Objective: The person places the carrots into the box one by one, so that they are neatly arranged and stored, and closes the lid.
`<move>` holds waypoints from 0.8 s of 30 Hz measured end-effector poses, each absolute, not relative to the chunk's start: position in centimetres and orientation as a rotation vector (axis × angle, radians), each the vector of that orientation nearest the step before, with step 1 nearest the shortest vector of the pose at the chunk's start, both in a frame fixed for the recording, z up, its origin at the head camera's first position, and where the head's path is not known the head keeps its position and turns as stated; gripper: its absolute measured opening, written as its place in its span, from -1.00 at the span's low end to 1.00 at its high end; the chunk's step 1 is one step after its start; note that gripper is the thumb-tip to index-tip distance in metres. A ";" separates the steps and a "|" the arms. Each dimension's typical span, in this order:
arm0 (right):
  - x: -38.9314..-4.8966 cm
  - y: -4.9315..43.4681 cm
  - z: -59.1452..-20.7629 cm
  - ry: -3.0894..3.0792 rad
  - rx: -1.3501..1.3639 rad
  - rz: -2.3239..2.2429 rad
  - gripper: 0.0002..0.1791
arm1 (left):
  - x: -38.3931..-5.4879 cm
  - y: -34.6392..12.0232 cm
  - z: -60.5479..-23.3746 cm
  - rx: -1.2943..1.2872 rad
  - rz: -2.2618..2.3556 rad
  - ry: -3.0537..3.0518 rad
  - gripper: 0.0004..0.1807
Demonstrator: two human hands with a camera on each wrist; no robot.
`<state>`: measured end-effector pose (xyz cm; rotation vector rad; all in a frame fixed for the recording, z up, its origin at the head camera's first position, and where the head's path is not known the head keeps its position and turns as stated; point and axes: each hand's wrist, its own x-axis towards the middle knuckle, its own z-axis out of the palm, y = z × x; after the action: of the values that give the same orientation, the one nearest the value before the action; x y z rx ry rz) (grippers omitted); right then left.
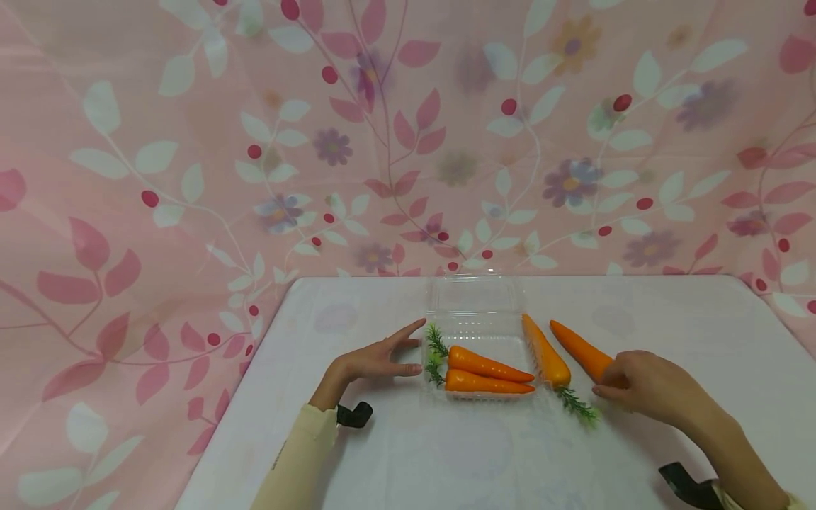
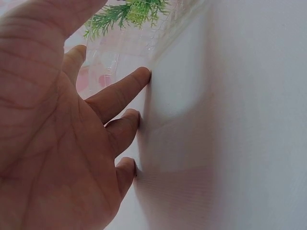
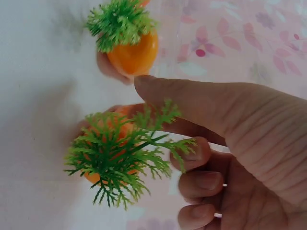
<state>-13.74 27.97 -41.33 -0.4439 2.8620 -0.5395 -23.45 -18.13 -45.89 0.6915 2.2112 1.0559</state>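
At the left wall of a clear plastic clamshell box (image 1: 472, 327), my left hand (image 1: 377, 359) spreads its fingers, thumb and fingertips right at the side. The left wrist view shows this left hand (image 2: 72, 129) with green leaves (image 2: 127, 13) beyond it. Two carrots with leafy tops, an upper one (image 1: 487, 365) and a lower one (image 1: 486, 382), lie in the box, leaves to the left. My right hand (image 1: 653, 386) reaches over the thick end of a carrot (image 1: 576, 347) on the right. Its fingers are loosely bent, and the leafy top (image 3: 120, 158) shows beneath them.
Another carrot (image 1: 547, 354) leans at the box's right edge, its leaves toward me. The box's lid (image 1: 474, 294) stands folded back behind it. A white-covered table (image 1: 446, 453) bears everything, with a pink floral curtain (image 1: 408, 142) along its far edge.
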 end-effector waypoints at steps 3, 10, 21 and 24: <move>-13.7 28.2 -41.3 2.938 -0.460 -0.539 -0.85 | -23.4 -18.1 -45.9 0.691 1.058 2.214 0.03; -13.9 28.0 -41.5 3.046 -0.448 -0.541 -0.78 | -23.6 -18.2 -46.2 0.700 1.048 2.224 0.03; -14.2 28.6 -41.9 2.990 -0.282 -0.548 -0.57 | -23.6 -18.2 -46.3 0.701 1.053 2.217 0.03; -14.3 28.8 -41.9 2.970 -0.242 -0.565 -0.53 | -23.6 -18.2 -46.2 0.700 1.049 2.222 0.03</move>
<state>-14.33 28.85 -41.89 -0.2420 2.9699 -0.5654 -23.56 -18.20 -46.23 0.6995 2.2217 1.0491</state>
